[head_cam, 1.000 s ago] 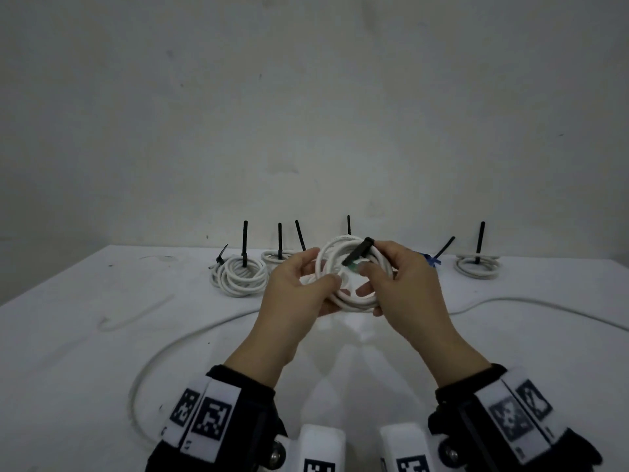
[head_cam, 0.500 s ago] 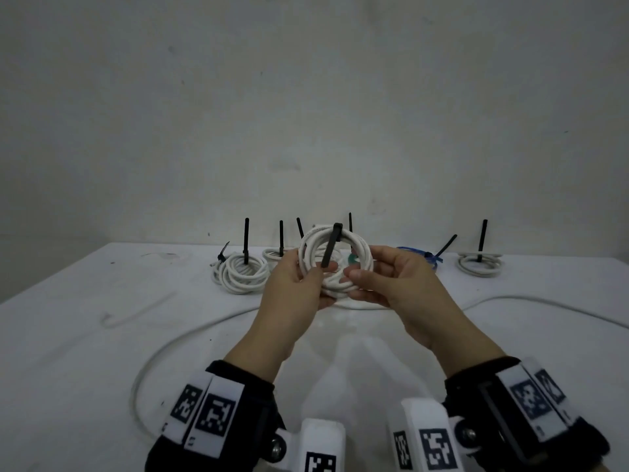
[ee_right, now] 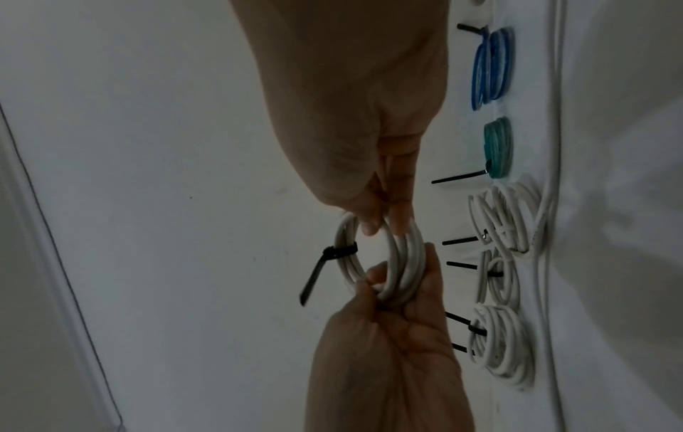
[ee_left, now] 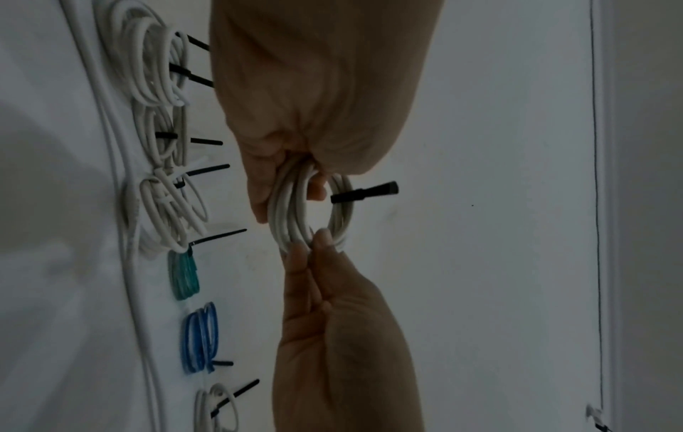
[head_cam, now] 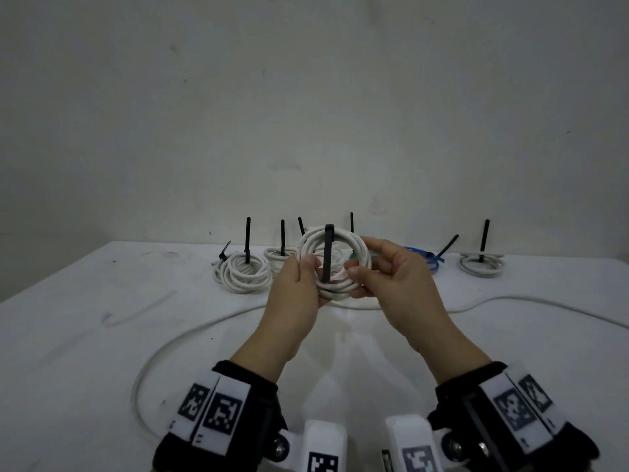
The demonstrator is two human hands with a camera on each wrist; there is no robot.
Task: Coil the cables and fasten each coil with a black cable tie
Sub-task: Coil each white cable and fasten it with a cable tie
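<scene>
White coil (head_cam: 332, 260) with its black cable tie (head_cam: 328, 253) hangs between my left hand (head_cam: 299, 294), gripping at nine o'clock, and right hand (head_cam: 398, 287), pinching at three.

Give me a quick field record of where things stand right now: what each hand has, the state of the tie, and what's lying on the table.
left hand: grips the left side of the white coil
right hand: pinches the coil's right side
coil position: held up off the table, roughly upright
black tie: wrapped round the top of the coil, its tail sticking out
finished coils: white coils, a green one, a blue one, all tied, along the back
loose cable: uncoiled, on the table in front
</scene>
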